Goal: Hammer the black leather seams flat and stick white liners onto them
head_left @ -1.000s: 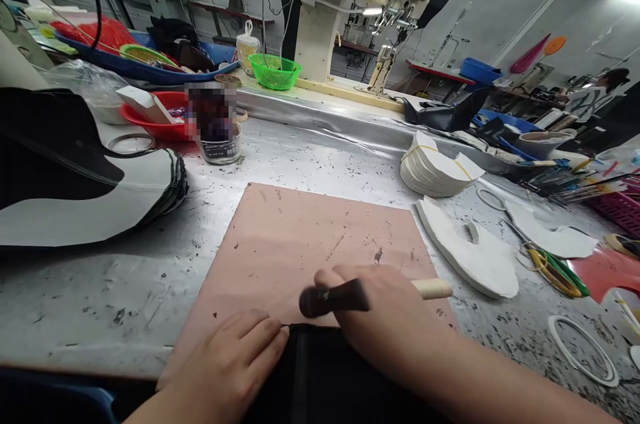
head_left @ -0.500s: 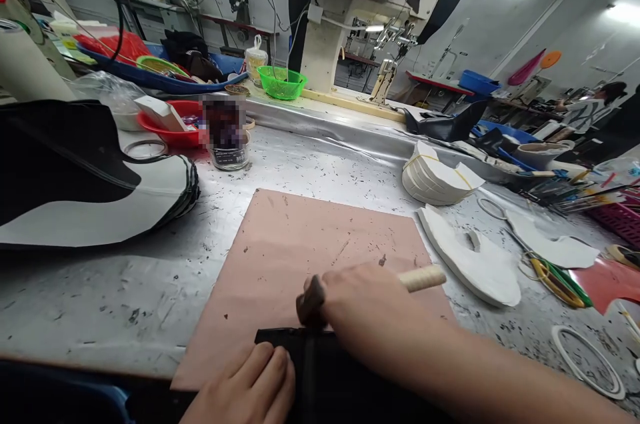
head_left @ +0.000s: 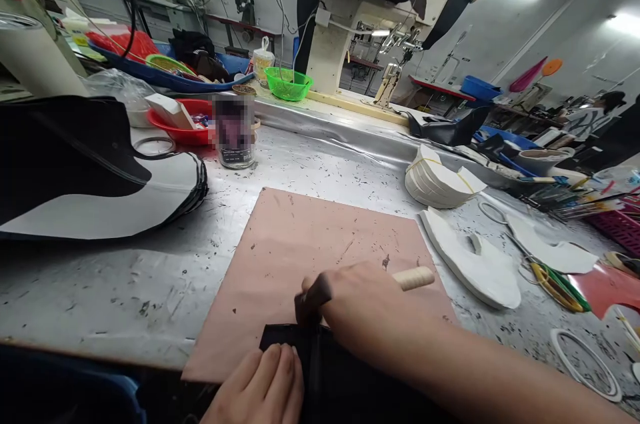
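Observation:
My right hand (head_left: 367, 307) is closed around a tool with a dark head (head_left: 311, 301) and a pale wooden handle end (head_left: 414, 278). The dark head touches the top edge of a black piece of material (head_left: 320, 371) lying at the near edge of a pink cutting board (head_left: 310, 244). My left hand (head_left: 263, 391) rests on the black piece's left part, fingers together and flat, pressing it down.
White cut pieces (head_left: 473, 257) and a bundled stack (head_left: 435, 177) lie right of the board. Scissors (head_left: 550, 274) and a tape ring (head_left: 585, 364) sit further right. A jar (head_left: 235, 134) and red bowl (head_left: 183, 127) stand behind; black-and-white sheets (head_left: 100, 184) lie left. A sewing machine (head_left: 350, 24) stands at the back.
The tool head has swung down from lying above the black piece to touching its top edge. My left hand slid nearer and slightly right along the piece.

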`<state>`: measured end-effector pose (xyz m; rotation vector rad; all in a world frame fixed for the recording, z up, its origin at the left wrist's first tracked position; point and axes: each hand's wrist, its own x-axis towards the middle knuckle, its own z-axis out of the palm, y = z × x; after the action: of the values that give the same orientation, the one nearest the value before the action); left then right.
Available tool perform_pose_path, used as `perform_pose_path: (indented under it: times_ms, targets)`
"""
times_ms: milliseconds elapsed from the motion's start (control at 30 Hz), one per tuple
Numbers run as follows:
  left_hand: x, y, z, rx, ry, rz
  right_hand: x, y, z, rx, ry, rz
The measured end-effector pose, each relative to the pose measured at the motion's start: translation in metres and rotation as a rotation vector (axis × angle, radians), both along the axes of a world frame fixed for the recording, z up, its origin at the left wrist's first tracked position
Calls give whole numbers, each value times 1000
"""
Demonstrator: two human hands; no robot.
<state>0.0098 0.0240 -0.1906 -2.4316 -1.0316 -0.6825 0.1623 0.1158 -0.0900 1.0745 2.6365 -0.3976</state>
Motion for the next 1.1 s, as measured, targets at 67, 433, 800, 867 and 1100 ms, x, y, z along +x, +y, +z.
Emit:
perform_pose_path:
  times_ms: [67,433,800,867,1100]
  targets:
    - [0,-1,-1,4,-6,2,1,0,-2,20,-1,-24]
    - [-2,2,3,-82,-43,-63,9,3,-16,22,91,-5]
    - [2,41,20,-494,68,-232,70,-28,-23,-45,88,-343]
    - [1,48,22,-529,15,-262,67,-28,-23,-23,50,-326]
    - [-6,49,16,-435,-96,-320,51,-17,-14,-32,64,-319]
